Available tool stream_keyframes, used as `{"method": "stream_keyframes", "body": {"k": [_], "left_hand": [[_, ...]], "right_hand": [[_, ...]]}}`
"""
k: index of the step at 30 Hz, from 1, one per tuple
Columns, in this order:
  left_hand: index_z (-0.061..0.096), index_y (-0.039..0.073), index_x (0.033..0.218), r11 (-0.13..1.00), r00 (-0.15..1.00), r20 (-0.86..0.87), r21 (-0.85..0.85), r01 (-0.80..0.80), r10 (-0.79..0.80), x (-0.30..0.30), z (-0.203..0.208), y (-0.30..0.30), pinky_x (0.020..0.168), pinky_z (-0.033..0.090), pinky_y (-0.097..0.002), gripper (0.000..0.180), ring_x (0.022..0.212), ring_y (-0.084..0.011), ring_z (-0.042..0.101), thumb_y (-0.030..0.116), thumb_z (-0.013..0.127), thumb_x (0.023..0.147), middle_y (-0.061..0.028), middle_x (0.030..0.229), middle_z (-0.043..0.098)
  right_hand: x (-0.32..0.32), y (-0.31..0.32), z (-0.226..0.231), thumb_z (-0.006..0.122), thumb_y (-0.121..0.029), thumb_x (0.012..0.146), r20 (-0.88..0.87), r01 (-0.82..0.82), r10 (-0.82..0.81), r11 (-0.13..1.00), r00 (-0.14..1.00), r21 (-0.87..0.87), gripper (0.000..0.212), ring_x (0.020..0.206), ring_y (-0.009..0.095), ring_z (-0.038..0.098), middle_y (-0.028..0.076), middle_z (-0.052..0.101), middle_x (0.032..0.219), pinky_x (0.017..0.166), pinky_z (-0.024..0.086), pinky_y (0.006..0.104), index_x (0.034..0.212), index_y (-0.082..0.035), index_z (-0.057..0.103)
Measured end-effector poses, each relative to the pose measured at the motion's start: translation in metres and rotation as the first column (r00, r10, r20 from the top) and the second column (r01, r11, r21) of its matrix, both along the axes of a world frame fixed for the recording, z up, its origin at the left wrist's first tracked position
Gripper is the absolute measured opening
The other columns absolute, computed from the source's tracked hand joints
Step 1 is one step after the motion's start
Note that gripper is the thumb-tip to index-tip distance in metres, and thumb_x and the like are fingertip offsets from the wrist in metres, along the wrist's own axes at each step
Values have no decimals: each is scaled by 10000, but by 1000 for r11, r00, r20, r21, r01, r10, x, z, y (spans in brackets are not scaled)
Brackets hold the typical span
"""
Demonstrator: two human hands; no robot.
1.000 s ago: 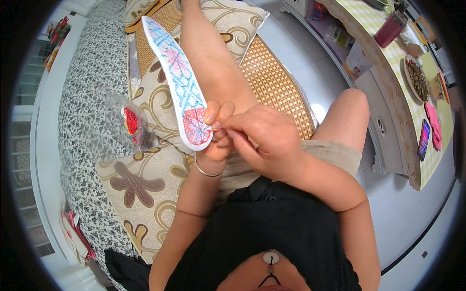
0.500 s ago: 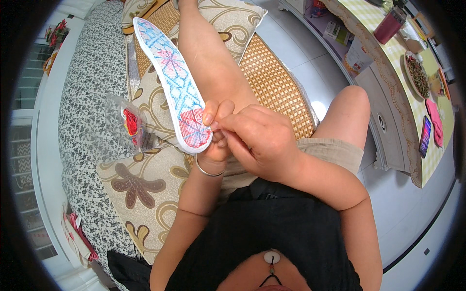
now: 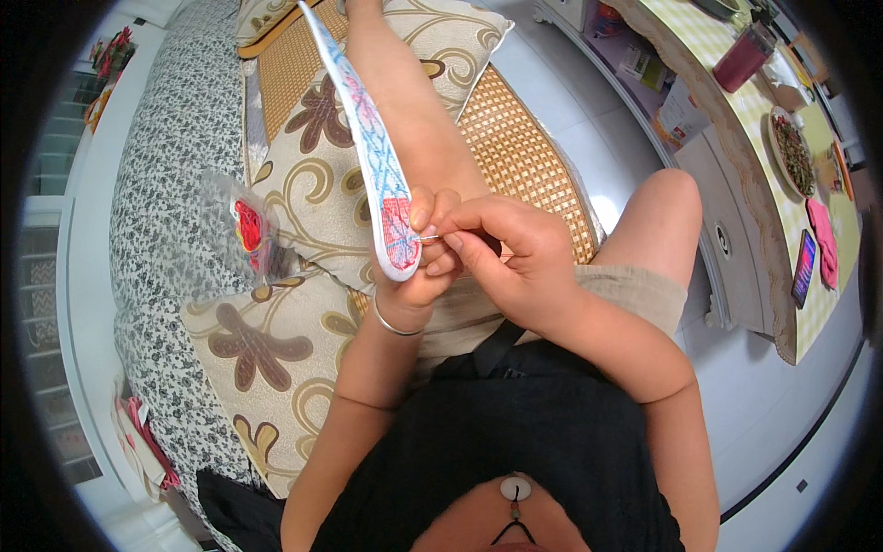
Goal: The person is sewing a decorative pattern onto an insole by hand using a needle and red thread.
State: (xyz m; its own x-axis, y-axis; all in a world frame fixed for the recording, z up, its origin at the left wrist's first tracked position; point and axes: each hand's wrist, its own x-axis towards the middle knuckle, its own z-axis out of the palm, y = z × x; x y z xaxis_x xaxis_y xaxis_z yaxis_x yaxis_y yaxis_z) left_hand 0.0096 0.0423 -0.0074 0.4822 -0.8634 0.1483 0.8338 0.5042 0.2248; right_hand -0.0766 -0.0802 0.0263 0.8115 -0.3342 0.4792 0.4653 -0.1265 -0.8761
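A white-edged shoe insole (image 3: 366, 138) with blue, pink and red cross-stitching stands tilted almost edge-on above my outstretched leg. My left hand (image 3: 418, 276) is wrapped round its heel end, thumb near the red stitched patch. At the insole's right edge, a thin needle (image 3: 427, 238) shows as a pale line. The thumb and forefinger of my right hand (image 3: 515, 262) pinch the needle's outer end. Any thread on it is too fine to make out. To the left, a clear plastic bag (image 3: 250, 230) of red and other coloured thread lies on the cushion.
Patterned cushions (image 3: 262, 350) and a woven mat (image 3: 501, 138) cover the seat around me. On the right stands a cabinet table (image 3: 782, 313) with a checked cloth, bearing a phone (image 3: 805, 267), a pink cloth (image 3: 821, 241), a plate of food (image 3: 791, 152) and a dark red bottle (image 3: 743, 57).
The insole has turned from showing its stitched face to nearly edge-on, and its heel has shifted right. My right hand has moved slightly right, and the needle now shows between it and the insole.
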Motion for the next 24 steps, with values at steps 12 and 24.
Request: {"method": "stream_keyframes", "body": {"k": [12,24], "left_hand": [[493,71,754,999,1000,-17,-44,-18,17,-3,0,-5,442,339,-219,119,519,-87,328,100,520,866,-28,707,413],[485,106,764,1000,1000,11,-20,-19,19,-5,-1,-5,475,359,-212,127,557,-81,360,96,558,868,-4,710,409]], "right_hand": [[-2,4,3,634,54,743,13,72,-71,993,997,-98,119,624,172,610,90,641,746,546,464,256,845,-6,649],[-1,4,2,630,62,731,61,107,-101,987,993,-122,123,611,186,606,94,631,710,540,465,263,835,-3,638]]}}
